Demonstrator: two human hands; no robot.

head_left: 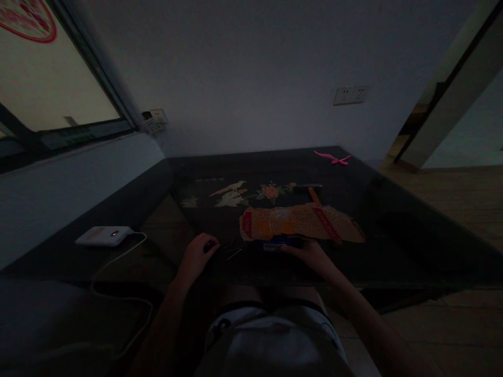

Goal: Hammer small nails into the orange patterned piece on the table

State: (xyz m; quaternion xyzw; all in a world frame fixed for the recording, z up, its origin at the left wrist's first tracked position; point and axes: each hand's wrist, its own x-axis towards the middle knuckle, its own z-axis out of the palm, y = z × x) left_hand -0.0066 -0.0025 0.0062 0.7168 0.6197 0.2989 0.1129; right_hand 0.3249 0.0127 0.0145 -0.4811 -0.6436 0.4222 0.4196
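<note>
On the left of the dark table, my left hand (197, 254) is closed, its fingers curled round a small dark thing I cannot make out. Several thin dark pieces and a thin light stick (234, 254) lie just right of it. My right hand (308, 252) has its fingers on a small blue box (275, 244) with a white label, closed at its right end. Behind the box lies a long brown patterned piece with red bands (291, 222), its edges ragged. A hammer (314, 196) with a wooden handle rests partly under that piece, its head toward the wall.
A white power bank (105, 235) with a white cable (113, 262) sits at the table's left. A pink ribbon (334, 157) lies at the far right corner. The dark table (393, 225) meets a wall with sockets (351, 95); a window is at the left.
</note>
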